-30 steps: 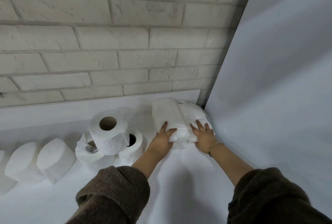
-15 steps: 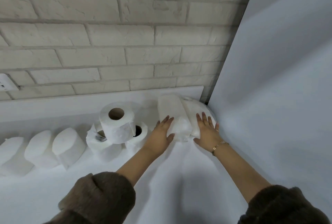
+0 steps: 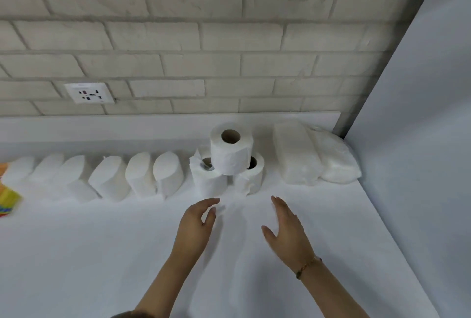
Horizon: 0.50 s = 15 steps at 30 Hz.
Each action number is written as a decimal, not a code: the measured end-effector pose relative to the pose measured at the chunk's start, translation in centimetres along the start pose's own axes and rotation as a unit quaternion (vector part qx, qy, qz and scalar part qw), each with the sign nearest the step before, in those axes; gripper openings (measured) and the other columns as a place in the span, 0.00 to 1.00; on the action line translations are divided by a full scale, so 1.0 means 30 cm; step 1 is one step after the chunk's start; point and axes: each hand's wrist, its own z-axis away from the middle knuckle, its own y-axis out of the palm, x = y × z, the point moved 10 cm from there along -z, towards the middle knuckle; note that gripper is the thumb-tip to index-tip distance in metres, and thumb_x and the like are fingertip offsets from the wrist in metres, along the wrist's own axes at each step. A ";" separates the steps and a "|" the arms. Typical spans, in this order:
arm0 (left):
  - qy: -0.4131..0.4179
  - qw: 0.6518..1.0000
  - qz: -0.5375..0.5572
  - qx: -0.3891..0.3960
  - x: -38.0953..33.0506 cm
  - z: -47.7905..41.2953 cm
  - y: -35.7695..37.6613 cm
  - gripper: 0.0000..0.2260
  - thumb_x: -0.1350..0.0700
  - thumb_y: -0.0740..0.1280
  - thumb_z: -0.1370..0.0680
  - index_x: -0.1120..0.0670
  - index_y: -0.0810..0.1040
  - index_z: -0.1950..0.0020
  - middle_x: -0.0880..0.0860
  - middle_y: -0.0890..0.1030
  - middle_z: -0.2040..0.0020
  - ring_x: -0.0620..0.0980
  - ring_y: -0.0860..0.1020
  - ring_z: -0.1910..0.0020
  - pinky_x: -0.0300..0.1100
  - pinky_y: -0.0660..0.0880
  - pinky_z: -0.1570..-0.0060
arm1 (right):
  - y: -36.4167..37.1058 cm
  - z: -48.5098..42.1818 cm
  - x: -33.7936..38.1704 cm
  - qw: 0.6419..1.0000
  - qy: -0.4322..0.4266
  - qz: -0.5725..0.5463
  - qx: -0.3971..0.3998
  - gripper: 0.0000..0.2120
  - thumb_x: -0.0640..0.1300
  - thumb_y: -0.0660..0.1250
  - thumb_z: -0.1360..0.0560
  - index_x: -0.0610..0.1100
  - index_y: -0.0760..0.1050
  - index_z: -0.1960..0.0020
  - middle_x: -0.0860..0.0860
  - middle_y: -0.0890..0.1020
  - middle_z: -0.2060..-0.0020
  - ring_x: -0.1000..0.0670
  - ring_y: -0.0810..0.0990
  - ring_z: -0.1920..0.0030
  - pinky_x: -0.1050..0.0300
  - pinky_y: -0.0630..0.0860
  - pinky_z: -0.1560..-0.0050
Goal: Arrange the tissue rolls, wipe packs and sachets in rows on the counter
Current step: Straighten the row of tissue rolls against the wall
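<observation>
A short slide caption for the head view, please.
Open left hand and right hand before three stacked tissue rolls and two packs.

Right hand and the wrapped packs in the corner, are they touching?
Apart. The head view shows a strip of bare counter between the open right hand and the wrapped packs, which lie farther back by the wall.

A wall of pale bricks [image 3: 178, 24] fills the top of the frame, with a white power socket [image 3: 89, 93] on it at the middle left. Below it a low white ledge [image 3: 102, 126] runs along the back of a white counter [image 3: 76, 254]. A smooth white wall [image 3: 420, 139] stands on the right, and a grey strip [image 3: 369, 83] marks the corner.
</observation>
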 end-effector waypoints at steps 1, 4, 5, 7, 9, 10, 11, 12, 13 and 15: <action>-0.002 1.000 -0.005 0.001 0.017 0.002 -0.019 0.11 0.55 0.61 0.21 0.45 0.78 0.43 0.39 0.77 0.44 0.38 0.72 0.42 0.34 0.66 0.43 | 0.019 0.005 0.017 0.999 0.012 -0.040 -0.014 0.36 0.49 0.66 0.26 0.48 0.51 0.25 0.52 0.59 0.25 0.53 0.57 0.26 0.56 0.55 0.27; 0.002 1.000 -0.019 -0.005 0.055 0.000 -0.099 0.11 0.55 0.61 0.21 0.46 0.78 0.43 0.39 0.76 0.44 0.37 0.71 0.43 0.28 0.64 0.46 | 0.084 0.001 0.069 0.980 0.093 -0.163 -0.066 0.42 0.50 0.72 0.30 0.45 0.53 0.25 0.51 0.62 0.27 0.52 0.60 0.27 0.60 0.59 0.30; 0.002 1.000 -0.022 -0.010 0.070 -0.005 -0.131 0.11 0.55 0.61 0.21 0.46 0.78 0.43 0.39 0.76 0.44 0.37 0.71 0.43 0.25 0.63 0.48 | 0.104 -0.006 0.093 0.973 0.116 -0.180 -0.089 0.43 0.51 0.74 0.32 0.44 0.54 0.26 0.50 0.64 0.29 0.51 0.62 0.28 0.59 0.60 0.30; 0.002 1.000 -0.022 -0.016 0.092 -0.014 -0.185 0.11 0.55 0.61 0.21 0.46 0.78 0.43 0.39 0.76 0.44 0.37 0.71 0.44 0.24 0.63 0.49 | 0.118 -0.027 0.179 0.975 0.094 -0.148 -0.136 0.39 0.54 0.74 0.34 0.44 0.62 0.29 0.49 0.69 0.33 0.49 0.68 0.33 0.56 0.66 0.32; 0.007 1.000 -0.019 -0.016 0.108 -0.026 -0.234 0.11 0.55 0.61 0.21 0.46 0.78 0.43 0.39 0.76 0.44 0.37 0.71 0.44 0.28 0.64 0.46 | 0.144 -0.050 0.324 0.988 -0.004 -0.052 -0.148 0.30 0.55 0.72 0.32 0.46 0.69 0.35 0.50 0.73 0.38 0.49 0.71 0.37 0.54 0.71 0.37; 0.010 1.000 -0.017 -0.017 0.110 -0.033 -0.252 0.11 0.55 0.60 0.21 0.47 0.78 0.43 0.39 0.76 0.44 0.37 0.71 0.44 0.30 0.65 0.45 | 0.168 -0.061 0.392 0.989 -0.057 0.001 -0.138 0.27 0.55 0.70 0.32 0.47 0.70 0.36 0.50 0.74 0.38 0.49 0.72 0.38 0.53 0.71 0.37; 0.012 1.000 -0.014 -0.018 0.119 -0.039 -0.275 0.11 0.55 0.60 0.21 0.46 0.78 0.43 0.39 0.76 0.44 0.37 0.71 0.44 0.31 0.65 0.45 | 0.205 -0.073 0.453 0.985 -0.105 0.057 -0.124 0.26 0.54 0.70 0.32 0.47 0.71 0.37 0.49 0.75 0.39 0.48 0.72 0.38 0.51 0.71 0.36; 0.013 1.000 -0.011 -0.020 0.125 -0.044 -0.295 0.11 0.55 0.60 0.21 0.46 0.78 0.43 0.39 0.76 0.44 0.37 0.71 0.44 0.31 0.65 0.45 | 0.240 -0.089 0.505 0.976 -0.146 0.119 -0.110 0.25 0.52 0.71 0.32 0.47 0.72 0.38 0.48 0.76 0.40 0.46 0.73 0.38 0.47 0.71 0.36; 0.014 1.000 -0.009 -0.021 0.135 -0.048 -0.315 0.11 0.55 0.60 0.21 0.46 0.78 0.43 0.38 0.75 0.45 0.37 0.71 0.44 0.30 0.65 0.45 | 0.284 -0.107 0.550 0.962 -0.178 0.186 -0.094 0.25 0.51 0.73 0.34 0.46 0.74 0.40 0.48 0.77 0.41 0.45 0.74 0.38 0.43 0.70 0.35; 0.017 1.000 -0.004 -0.025 0.151 -0.056 -0.349 0.11 0.55 0.60 0.21 0.46 0.78 0.43 0.37 0.75 0.45 0.36 0.72 0.44 0.25 0.64 0.48 | 0.361 -0.144 0.625 0.915 -0.238 0.317 -0.068 0.23 0.49 0.75 0.38 0.45 0.78 0.45 0.46 0.79 0.43 0.43 0.75 0.37 0.38 0.64 0.33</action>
